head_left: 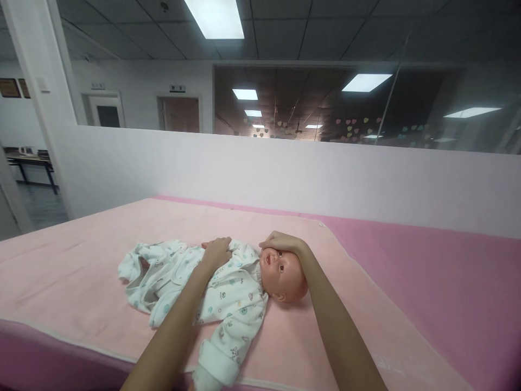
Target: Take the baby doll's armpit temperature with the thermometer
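Forearms: our left forearm (173,328) and right forearm (337,320) come in nearest, reaching forward over the near edge of the peach pad (101,228).
Doll: the doll (232,290) lies face-up on the pad, nearer its near edge than its far one, head (287,277) towards the right edge.
Left hand: our left hand (218,253) rests loosely bent on the doll's front, presumably to steady the trunk; fingertips hidden, so we cannot tell whether it grips cloth.
Right hand: our right hand (283,240) curves over the head's far side, partly curled and touching; likely a support against rolling. Firmness of hold: cannot tell.
Outfit: white printed outfit (163,277), leg end crumpled leftward; near sleeve (226,347) extends to the pad's near edge.
Surround: pink sheet (439,282) past the pad's right edge; white partition (285,171) behind.
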{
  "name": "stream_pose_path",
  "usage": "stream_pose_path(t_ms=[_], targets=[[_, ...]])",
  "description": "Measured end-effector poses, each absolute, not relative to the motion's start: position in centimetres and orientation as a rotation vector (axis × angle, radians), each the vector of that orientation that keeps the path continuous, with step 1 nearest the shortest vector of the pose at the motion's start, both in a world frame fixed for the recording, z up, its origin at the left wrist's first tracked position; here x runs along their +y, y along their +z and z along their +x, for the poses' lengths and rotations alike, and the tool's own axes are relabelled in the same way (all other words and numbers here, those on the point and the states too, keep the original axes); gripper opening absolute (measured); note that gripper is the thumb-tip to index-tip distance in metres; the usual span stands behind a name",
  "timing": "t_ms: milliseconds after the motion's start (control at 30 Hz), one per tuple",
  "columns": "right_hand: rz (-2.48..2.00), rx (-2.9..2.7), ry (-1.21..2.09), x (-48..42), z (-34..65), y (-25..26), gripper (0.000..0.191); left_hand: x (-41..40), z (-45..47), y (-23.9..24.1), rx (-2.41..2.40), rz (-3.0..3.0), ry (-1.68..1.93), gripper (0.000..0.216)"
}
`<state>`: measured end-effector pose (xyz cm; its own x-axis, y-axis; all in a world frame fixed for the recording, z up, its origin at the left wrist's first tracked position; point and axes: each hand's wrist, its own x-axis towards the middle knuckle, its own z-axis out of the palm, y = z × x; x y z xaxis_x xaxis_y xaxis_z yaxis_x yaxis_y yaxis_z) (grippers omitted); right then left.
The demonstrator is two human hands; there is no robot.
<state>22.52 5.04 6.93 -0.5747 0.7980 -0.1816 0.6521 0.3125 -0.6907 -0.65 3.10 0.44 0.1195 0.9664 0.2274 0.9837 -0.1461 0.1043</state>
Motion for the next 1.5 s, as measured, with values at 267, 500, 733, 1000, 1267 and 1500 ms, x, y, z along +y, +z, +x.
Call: stream_pose_path(t_ms=[267,500,733,1000,1267,1500], targets=[[-1.295,-2.373,1.138,4.72,22.55,7.04,0.033,3.01,-0.56,0.57,-2.020,-2.287,-0.374,0.018],[-1.286,-2.373,1.138,4.39,22.47,7.25,0.034,2.99,-0.59,0.53,-2.005,-2.282,-0.383,0.017],[-1.306,-2.394,1.067,4.95,22.30,7.23,0.037,2.93,-0.57,0.60,-2.001,-2.282,-0.392,0.016],[-1.301,-2.381,1.071,4.57,22.28,7.37,0.039,2.92,-0.57,0.60,-2.000,-2.288,-0.409,0.017],[-1.284,-2.377,1.078,4.79,22.29,7.23,0.038,3.00,-0.59,0.46,-1.992,-2.284,-0.428,0.018],[-1.256,-2.351,1.178,4.40,22.45,7.42,0.034,3.06,-0.72,0.38,-2.022,-2.321,-0.498,0.019]])
